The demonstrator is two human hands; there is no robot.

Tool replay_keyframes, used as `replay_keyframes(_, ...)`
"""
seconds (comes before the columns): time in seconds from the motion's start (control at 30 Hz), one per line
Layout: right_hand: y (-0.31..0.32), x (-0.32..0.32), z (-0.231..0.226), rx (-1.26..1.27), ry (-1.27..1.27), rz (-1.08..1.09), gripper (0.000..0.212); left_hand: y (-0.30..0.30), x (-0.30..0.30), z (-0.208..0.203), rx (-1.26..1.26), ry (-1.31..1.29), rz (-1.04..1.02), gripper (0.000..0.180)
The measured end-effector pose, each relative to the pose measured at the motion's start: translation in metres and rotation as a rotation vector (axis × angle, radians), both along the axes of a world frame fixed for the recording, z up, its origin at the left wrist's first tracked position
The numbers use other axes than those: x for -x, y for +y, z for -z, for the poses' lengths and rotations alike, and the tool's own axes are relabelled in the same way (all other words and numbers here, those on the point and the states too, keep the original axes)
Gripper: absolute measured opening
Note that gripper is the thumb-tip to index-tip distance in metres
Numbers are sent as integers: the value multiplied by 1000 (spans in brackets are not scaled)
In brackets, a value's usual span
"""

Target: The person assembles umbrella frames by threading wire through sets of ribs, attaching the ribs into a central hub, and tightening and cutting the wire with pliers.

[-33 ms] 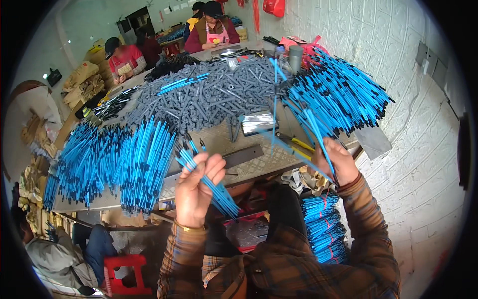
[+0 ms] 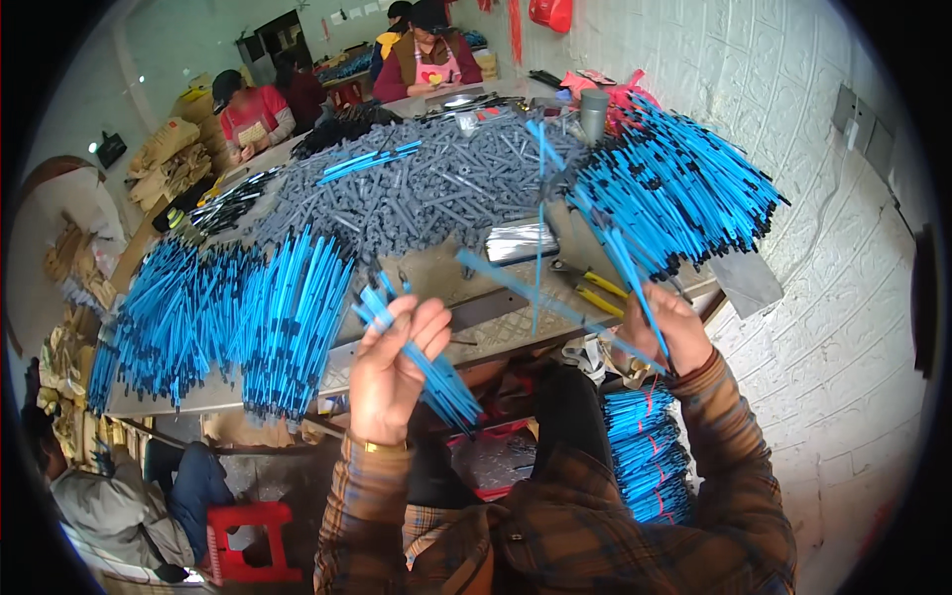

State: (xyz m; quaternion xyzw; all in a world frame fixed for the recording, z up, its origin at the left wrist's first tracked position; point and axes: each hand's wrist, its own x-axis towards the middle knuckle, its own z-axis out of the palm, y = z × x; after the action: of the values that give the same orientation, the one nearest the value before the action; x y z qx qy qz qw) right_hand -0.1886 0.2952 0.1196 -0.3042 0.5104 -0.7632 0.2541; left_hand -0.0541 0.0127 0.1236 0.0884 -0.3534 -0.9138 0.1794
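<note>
The left hand [image 2: 389, 392] is raised in front of the counter [image 2: 501, 335], its fingers clamped on a bundle of blue sticks [image 2: 448, 394] that slants across the palm, poking out above the thumb and fanning out below. The right hand [image 2: 676, 327], well apart to the right, has its fingers closed on a few loose blue sticks [image 2: 625, 260] that lean up and to the left out of its grip. One blurred stick [image 2: 496, 275] slants from these right fingers toward the space just beside the left ones; how firmly it is gripped I cannot tell.

Just left of the left fingers stands a dense pile of black-tipped blue sticks [image 2: 293, 327], and above and behind the right fingers lies a second pile [image 2: 684, 183]. Close beyond the right fingers, to their left, are yellow-handled pliers [image 2: 603, 288], then a tray of silver pins [image 2: 521, 241]. Farther out, beyond both sets of fingers, spreads a heap of grey tubes [image 2: 426, 183]. Below the right fingers sit red-tied blue bundles [image 2: 645, 446].
</note>
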Motion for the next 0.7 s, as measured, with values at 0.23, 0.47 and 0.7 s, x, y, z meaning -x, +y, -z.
replay_keyframes(0.23, -35, -34, 27, -52, -337, -497, 28, 5, 1, 10, -58, 270, 383, 22)
replay_keyframes(0.47, -43, -56, 33, -252, -468, -335, 35, 13, 1, 22, 47, 137, -66, 22)
replay_keyframes(0.7, -30, -64, 48, -234, 185, 117, 38, 29, 7, 22, 0, 251, -251, 16)
